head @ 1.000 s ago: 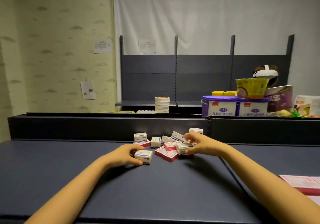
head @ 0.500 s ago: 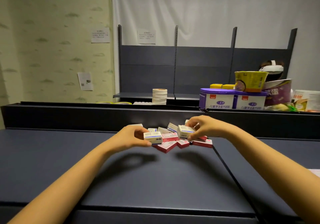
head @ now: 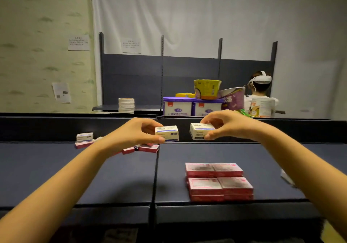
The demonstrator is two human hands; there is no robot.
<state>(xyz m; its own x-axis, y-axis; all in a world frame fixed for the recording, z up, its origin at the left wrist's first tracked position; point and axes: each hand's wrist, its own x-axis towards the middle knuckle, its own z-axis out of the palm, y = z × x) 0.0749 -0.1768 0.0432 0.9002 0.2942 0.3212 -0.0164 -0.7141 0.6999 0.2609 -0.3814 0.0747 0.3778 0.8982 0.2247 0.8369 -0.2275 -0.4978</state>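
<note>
Countertop (head: 122,177) dark, boxes (head: 166,132) aloft, curtain (head: 206,17) white

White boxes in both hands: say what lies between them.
Head view: nothing. Left box in the left hand and right box in the right hand are apart; only the dark shelf wall shows behind.

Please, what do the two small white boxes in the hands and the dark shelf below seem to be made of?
The left box and the right box: probably thin printed cardboard, matte, with crisp folded edges. The dark shelf: likely painted metal, smooth, with soft sheen and thin seams between panels; not certain.
</note>
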